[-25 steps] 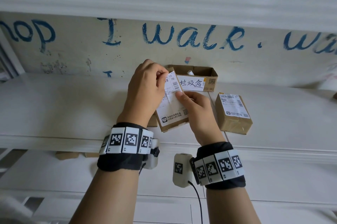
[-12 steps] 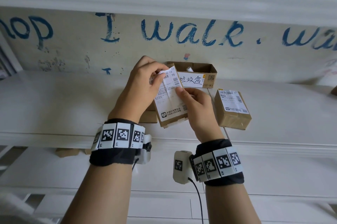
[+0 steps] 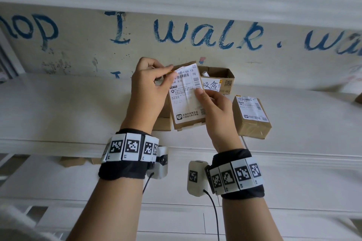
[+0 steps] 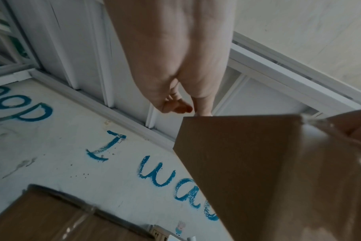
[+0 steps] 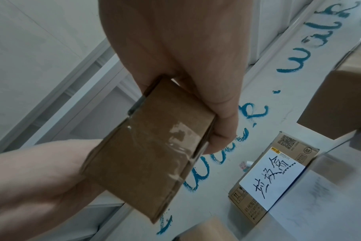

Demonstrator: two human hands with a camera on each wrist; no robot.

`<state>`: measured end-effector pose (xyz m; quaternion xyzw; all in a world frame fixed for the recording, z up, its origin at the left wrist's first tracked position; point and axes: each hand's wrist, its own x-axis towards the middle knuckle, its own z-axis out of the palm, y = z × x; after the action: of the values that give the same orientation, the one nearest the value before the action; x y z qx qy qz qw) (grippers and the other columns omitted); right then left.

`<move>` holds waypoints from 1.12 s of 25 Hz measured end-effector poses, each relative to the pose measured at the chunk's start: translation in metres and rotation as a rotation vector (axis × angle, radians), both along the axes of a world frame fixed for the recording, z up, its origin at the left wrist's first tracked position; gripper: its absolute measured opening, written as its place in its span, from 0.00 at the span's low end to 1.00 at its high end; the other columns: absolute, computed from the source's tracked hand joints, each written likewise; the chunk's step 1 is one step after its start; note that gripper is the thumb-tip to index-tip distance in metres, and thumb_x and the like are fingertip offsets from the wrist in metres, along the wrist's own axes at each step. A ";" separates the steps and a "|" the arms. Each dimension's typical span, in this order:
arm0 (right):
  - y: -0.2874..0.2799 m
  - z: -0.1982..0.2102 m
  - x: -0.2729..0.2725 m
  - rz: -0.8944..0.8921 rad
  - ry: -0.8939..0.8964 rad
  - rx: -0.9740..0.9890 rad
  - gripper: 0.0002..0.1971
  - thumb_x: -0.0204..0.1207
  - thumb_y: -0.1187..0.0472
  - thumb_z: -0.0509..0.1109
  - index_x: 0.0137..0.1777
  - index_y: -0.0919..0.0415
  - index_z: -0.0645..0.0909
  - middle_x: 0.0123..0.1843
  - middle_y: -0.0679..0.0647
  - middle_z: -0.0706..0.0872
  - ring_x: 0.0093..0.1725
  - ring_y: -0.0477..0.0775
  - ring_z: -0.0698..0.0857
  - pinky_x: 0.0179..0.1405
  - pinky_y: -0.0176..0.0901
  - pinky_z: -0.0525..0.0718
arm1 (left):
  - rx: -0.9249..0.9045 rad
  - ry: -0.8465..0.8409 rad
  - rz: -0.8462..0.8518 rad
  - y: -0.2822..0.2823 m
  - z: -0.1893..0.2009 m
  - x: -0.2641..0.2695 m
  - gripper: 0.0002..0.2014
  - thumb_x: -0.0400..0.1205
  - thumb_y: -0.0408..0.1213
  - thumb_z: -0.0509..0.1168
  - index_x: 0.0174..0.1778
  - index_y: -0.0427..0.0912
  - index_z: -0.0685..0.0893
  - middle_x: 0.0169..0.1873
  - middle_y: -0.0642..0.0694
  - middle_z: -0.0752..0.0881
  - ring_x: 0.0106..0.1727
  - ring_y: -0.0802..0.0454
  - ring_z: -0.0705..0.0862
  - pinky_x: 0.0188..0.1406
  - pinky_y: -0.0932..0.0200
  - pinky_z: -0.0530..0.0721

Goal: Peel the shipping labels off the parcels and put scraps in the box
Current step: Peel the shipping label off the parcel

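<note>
Pinched white paper shipping label [image 3: 186, 91] top-left corner, left hand [image 3: 150, 87] | gripped small brown cardboard parcel [image 3: 188, 121], right hand [image 3: 213, 111] | lay long axis toward wrists

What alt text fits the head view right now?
The left hand pinches the top corner of a shipping label on a small parcel that the right hand grips, above a white shelf; behind stands an open scrap box.

Brown cardboard parcel [image 3: 177, 123] under white, black-barcoded label [image 3: 186, 93]; blue lettering [image 3: 207, 33] on cream wall [image 3: 82, 52].
</note>
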<state>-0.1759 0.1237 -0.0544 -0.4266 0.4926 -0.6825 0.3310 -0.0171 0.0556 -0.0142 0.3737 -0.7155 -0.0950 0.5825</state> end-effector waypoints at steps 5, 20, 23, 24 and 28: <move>0.002 0.002 0.006 -0.054 0.058 0.010 0.20 0.93 0.49 0.70 0.70 0.66 0.86 0.55 0.61 0.96 0.52 0.60 0.97 0.45 0.49 0.94 | -0.199 -0.113 0.126 0.008 0.002 -0.010 0.06 0.84 0.30 0.74 0.44 0.32 0.92 0.54 0.40 0.81 0.62 0.47 0.76 0.57 0.83 0.71; 0.010 0.011 0.002 -0.027 0.147 0.032 0.20 0.76 0.51 0.88 0.64 0.59 0.93 0.52 0.51 0.99 0.51 0.52 0.99 0.59 0.65 0.96 | -0.133 -0.131 -0.035 0.019 0.014 -0.020 0.06 0.83 0.29 0.74 0.42 0.33 0.84 0.57 0.39 0.76 0.58 0.56 0.81 0.55 0.81 0.80; 0.011 0.009 -0.002 -0.020 0.167 0.028 0.15 0.76 0.56 0.88 0.59 0.60 0.95 0.50 0.54 1.00 0.50 0.55 0.99 0.56 0.65 0.97 | -0.129 -0.156 -0.069 0.016 0.011 -0.014 0.09 0.82 0.30 0.76 0.39 0.31 0.85 0.55 0.39 0.78 0.59 0.52 0.83 0.53 0.79 0.83; 0.011 0.008 -0.003 -0.015 0.144 0.029 0.15 0.76 0.58 0.88 0.60 0.61 0.95 0.50 0.54 1.00 0.50 0.56 0.99 0.57 0.64 0.97 | -0.119 -0.162 -0.085 0.016 0.010 -0.014 0.10 0.82 0.30 0.77 0.39 0.31 0.85 0.54 0.39 0.78 0.58 0.52 0.83 0.53 0.77 0.84; 0.012 0.007 0.001 0.013 0.058 0.044 0.16 0.76 0.63 0.88 0.62 0.63 0.94 0.51 0.56 1.00 0.51 0.59 0.99 0.55 0.58 0.98 | -0.078 -0.157 -0.113 0.015 0.007 -0.013 0.13 0.78 0.36 0.82 0.37 0.33 0.85 0.53 0.42 0.78 0.56 0.54 0.81 0.51 0.71 0.86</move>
<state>-0.1746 0.1355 -0.0474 -0.4420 0.5140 -0.6567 0.3305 -0.0298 0.0704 -0.0074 0.3159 -0.7821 -0.0701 0.5325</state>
